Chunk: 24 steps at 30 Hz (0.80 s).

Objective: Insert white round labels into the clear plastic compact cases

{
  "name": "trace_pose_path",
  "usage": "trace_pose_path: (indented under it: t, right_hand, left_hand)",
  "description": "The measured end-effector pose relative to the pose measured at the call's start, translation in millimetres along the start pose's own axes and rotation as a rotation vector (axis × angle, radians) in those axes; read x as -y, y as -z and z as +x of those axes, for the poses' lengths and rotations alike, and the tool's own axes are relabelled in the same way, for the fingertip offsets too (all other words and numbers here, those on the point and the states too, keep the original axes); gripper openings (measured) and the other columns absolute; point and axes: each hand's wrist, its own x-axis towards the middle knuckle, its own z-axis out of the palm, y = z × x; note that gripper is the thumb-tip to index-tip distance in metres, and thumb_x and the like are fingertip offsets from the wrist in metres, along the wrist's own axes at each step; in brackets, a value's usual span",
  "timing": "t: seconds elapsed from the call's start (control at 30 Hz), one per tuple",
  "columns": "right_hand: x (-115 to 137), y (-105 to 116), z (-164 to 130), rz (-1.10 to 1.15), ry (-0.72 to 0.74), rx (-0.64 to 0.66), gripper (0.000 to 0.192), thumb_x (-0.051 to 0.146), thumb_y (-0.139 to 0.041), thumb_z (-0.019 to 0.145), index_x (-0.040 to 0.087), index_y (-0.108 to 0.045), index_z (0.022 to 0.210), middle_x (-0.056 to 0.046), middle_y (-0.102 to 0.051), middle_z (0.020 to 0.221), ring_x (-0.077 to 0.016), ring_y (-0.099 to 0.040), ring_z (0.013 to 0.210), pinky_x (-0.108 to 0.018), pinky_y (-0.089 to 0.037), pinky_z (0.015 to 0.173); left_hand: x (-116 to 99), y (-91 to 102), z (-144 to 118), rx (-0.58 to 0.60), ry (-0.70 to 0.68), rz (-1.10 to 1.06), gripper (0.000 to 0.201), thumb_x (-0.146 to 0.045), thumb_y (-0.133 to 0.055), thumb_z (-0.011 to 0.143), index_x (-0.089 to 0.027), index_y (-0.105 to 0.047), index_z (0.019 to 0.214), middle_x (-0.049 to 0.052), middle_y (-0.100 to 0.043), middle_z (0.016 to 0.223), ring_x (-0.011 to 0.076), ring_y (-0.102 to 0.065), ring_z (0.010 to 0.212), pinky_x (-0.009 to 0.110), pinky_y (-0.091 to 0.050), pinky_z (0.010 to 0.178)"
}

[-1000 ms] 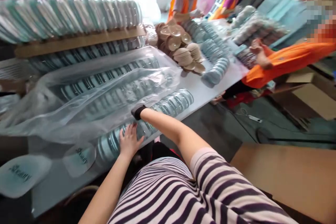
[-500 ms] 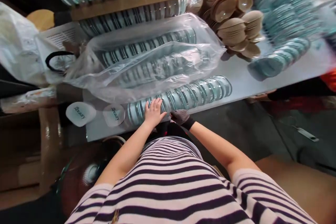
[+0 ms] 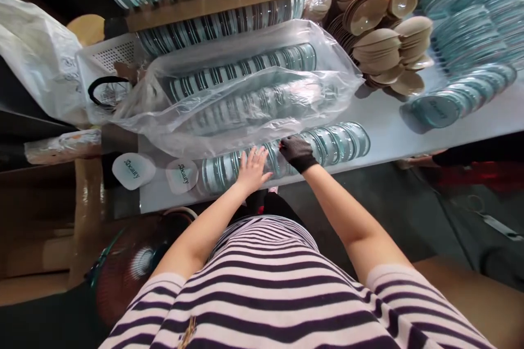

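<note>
Table beneath the row of discs; long axis along the near edge, rims bowing rightward. On the row, left hand, fingers spread; right hand, gloved, fingers curled, grip unclear. Left of the row, two sheets reading "beauty", first letter unclear.

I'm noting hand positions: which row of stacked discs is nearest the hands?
The row along the near edge of the table, in front of the plastic bag, under the left hand and gloved right hand. Other rows lie farther back or right.

long pale table, dark grey floor
</note>
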Motion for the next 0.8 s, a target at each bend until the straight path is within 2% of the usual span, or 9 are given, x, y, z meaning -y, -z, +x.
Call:
trace_pose_path:
  t: [0.07,0.13,0.2,0.27,0.4,0.5,0.67,0.73,0.8]
  right_hand:
    - [4,24,38,-0.087,0.067,0.214,0.038,0.030,-0.046,0.093,0.014,-0.069,0.118,-0.019,-0.070,0.114,-0.0281,-0.066,0.103,-0.034,-0.049,0.082]
    - [14,37,69,-0.117,0.135,0.347,0.037,0.028,-0.059,0.085,0.013,-0.071,0.116,-0.019,-0.071,0.111,-0.0279,-0.068,0.100,-0.035,-0.052,0.082]
    - [24,44,87,-0.131,0.199,0.397,0.038,0.026,-0.066,0.078,0.011,-0.073,0.112,-0.018,-0.072,0.110,-0.0275,-0.068,0.099,-0.036,-0.053,0.083]
    - [28,46,88,-0.155,0.269,0.404,0.035,0.023,-0.066,0.077,0.011,-0.073,0.109,-0.018,-0.071,0.112,-0.0288,-0.067,0.102,-0.039,-0.052,0.086]
    - [11,32,42,-0.101,0.350,0.245,0.031,0.026,-0.055,0.087,0.017,-0.072,0.111,-0.017,-0.072,0.109,-0.0290,-0.067,0.105,-0.039,-0.050,0.086]
    - [-9,-3,-13,0.011,0.255,0.137,0.032,0.033,-0.047,0.092,0.023,-0.070,0.112,-0.011,-0.074,0.102,-0.0256,-0.069,0.097,-0.031,-0.048,0.077]
    - [-19,-75,-70,0.102,0.205,0.214,0.036,0.035,-0.042,0.097,0.020,-0.069,0.115,-0.014,-0.073,0.108,-0.0258,-0.069,0.097,-0.031,-0.047,0.074]
    - [-17,-91,-77,0.110,0.203,0.235,0.036,0.034,-0.042,0.097,0.021,-0.069,0.116,-0.014,-0.072,0.112,-0.0263,-0.069,0.098,-0.031,-0.048,0.075]
    - [-18,-92,-79,0.133,0.211,0.238,0.035,0.038,-0.045,0.096,0.023,-0.070,0.116,-0.013,-0.072,0.113,-0.0269,-0.068,0.100,-0.032,-0.048,0.077]
  left_hand:
    - [-9,-2.5,11,0.024,-0.022,0.001,0.073,-0.051,-0.050,0.092,-0.018,-0.031,0.154,0.010,-0.029,0.162,0.0301,-0.021,0.151,0.058,-0.014,0.122]
    - [-14,-6.1,18,0.044,-0.024,0.006,0.070,-0.051,-0.047,0.093,-0.019,-0.033,0.154,0.010,-0.031,0.161,0.0296,-0.025,0.149,0.057,-0.015,0.122]
    - [-14,-8.9,20,0.046,-0.020,0.011,0.070,-0.052,-0.045,0.093,-0.019,-0.032,0.154,0.011,-0.032,0.160,0.0288,-0.027,0.149,0.056,-0.015,0.122]
    - [-13,-9.7,19,0.048,-0.015,0.013,0.071,-0.052,-0.044,0.093,-0.018,-0.031,0.154,0.011,-0.033,0.160,0.0284,-0.026,0.149,0.056,-0.015,0.122]
    - [-12,-7.2,16,0.051,0.001,0.002,0.071,-0.049,-0.047,0.093,-0.018,-0.031,0.154,0.011,-0.035,0.159,0.0285,-0.028,0.148,0.056,-0.015,0.122]
    - [-15,-4.7,16,0.037,0.004,-0.014,0.068,-0.048,-0.048,0.092,-0.020,-0.033,0.153,0.009,-0.035,0.160,0.0268,-0.030,0.147,0.055,-0.016,0.122]
    - [-16,-2.6,15,0.048,0.002,-0.016,0.068,-0.049,-0.048,0.093,-0.022,-0.032,0.153,0.008,-0.034,0.160,0.0259,-0.028,0.148,0.055,-0.013,0.123]
    - [-14,-1.9,14,0.058,0.008,-0.014,0.069,-0.048,-0.049,0.092,-0.022,-0.031,0.153,0.008,-0.034,0.160,0.0259,-0.028,0.148,0.054,-0.012,0.123]
    - [-14,-0.9,13,0.073,0.017,-0.013,0.071,-0.048,-0.051,0.091,-0.022,-0.030,0.154,0.008,-0.033,0.161,0.0268,-0.025,0.149,0.055,-0.012,0.123]
